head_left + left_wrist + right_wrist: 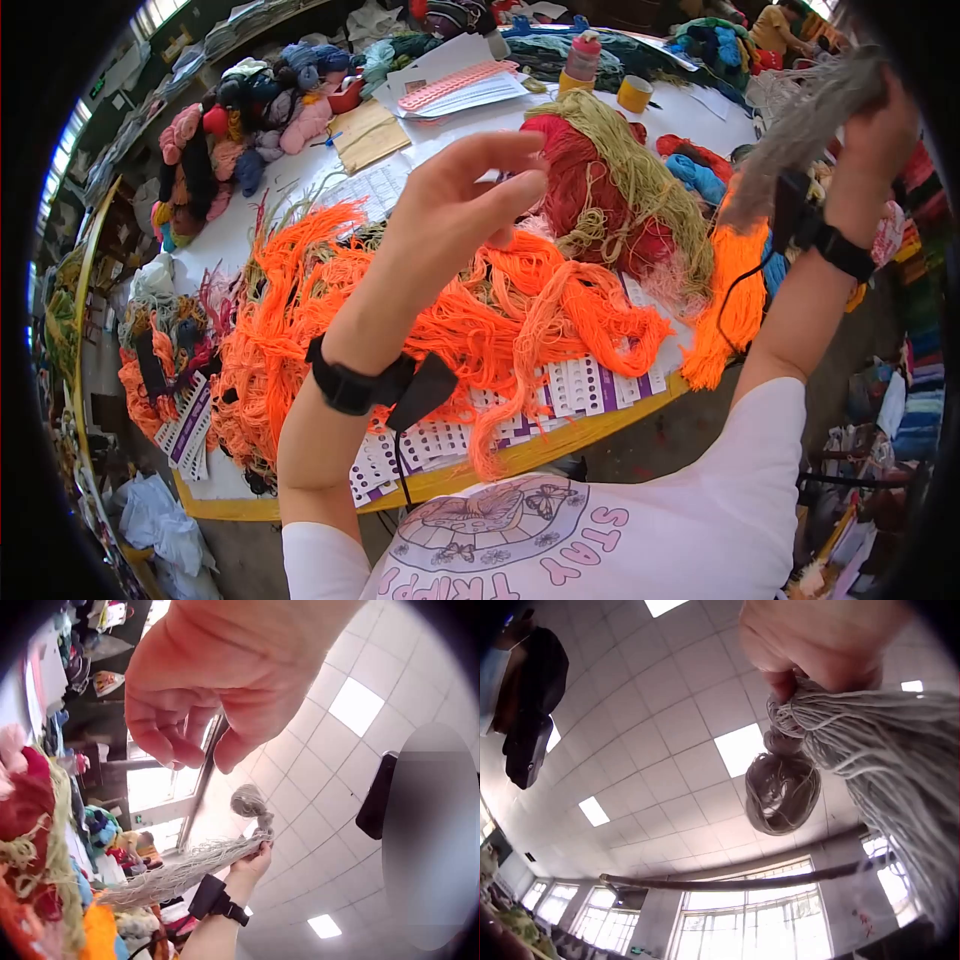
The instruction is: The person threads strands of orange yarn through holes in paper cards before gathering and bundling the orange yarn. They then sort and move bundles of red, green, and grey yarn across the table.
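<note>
My right hand [882,130] is raised at the far right and grips a hank of grey yarn [805,130] near one end. Its loose strands trail down toward the table side. In the right wrist view a rounded loop of the same grey yarn [780,799] dangles below the fingers. My left hand [450,205] hovers above the middle of the table, thumb and fingers loosely bent, holding nothing. Beneath and around it lies a heap of bright orange yarn [470,320]. Just beyond are a dark red hank [575,170] and an olive green hank [640,165].
Purple-and-white punched cards [590,385] stick out under the orange yarn along the table's yellow edge [230,508]. Farther back are a wooden board [368,135], a pink-topped bottle [582,58] and a tape roll [634,94]. A bright orange hank [735,290] hangs at the right corner.
</note>
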### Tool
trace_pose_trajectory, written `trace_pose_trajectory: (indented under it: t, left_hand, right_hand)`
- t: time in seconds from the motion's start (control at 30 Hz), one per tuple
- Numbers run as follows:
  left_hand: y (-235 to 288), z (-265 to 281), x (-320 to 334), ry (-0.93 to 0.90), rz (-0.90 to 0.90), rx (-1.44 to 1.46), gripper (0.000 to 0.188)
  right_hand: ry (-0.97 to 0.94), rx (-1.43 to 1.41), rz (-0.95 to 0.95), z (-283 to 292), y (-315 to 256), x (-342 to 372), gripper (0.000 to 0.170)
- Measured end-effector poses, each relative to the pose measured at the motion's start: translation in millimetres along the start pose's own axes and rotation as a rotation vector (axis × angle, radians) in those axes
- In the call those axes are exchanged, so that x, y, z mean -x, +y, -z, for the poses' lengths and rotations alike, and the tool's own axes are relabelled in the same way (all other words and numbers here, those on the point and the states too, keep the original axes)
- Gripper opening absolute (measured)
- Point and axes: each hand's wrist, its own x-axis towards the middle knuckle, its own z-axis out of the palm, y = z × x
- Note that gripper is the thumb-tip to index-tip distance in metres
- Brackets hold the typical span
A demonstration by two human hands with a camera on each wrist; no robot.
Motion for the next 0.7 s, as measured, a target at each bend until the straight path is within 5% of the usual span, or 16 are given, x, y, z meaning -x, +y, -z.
trace_pose_trajectory:
  t: [0.03, 0.1, 0.17, 0.3, 0.33, 0.37, 0.43, 0.57, 0.7]
  left_hand:
    - [1.8, -6.2, -6.0, -0.035, -0.042, -0.009, 0.037]
    - [-6.1, -16.5, -11.6, -0.089, -0.032, 0.043, 0.044]
    - [-21.6, -19.9, -13.2, -0.133, 0.027, 0.225, 0.051]
    - [-87.6, -20.9, -12.5, -0.127, 0.354, 0.666, 0.059]
    - [-110.5, -20.1, -10.1, -0.062, 0.43, 0.681, 0.057]
    - [-135.5, -17.6, -7.1, 0.042, 0.454, 0.571, 0.054]
    - [-175.6, -7.3, 5.5, 0.13, 0.43, 0.306, 0.045]
    - [-174.4, 2.4, 15.6, 0.104, 0.205, -0.098, 0.035]
    - [-149.4, -1.3, 11.8, 0.072, 0.018, -0.279, 0.036]
  right_hand:
    - [0.116, -0.487, -0.338, -3.3, -27.1, -5.5, 0.029]
    - [-0.415, -0.645, -0.512, 56.1, -1.9, -23.0, 0.031]
    - [-0.579, -0.519, -0.577, 59.9, -25.0, 7.2, 0.032]
    - [-1.01, -0.358, -0.93, -3.6, -70.1, 180.6, 0.028]
    - [-1.2, -0.198, -0.94, -13.0, -60.6, 227.7, 0.027]
    - [-1.219, -0.102, -0.5, -11.7, -35.3, 285.2, 0.027]
    - [-1.428, 0.078, -0.545, -13.8, -14.1, 308.2, 0.025]
    - [-0.895, 0.404, -0.531, -60.8, 72.3, 260.1, 0.027]
    - [-0.732, 0.648, -0.391, -123.1, 183.3, 258.3, 0.061]
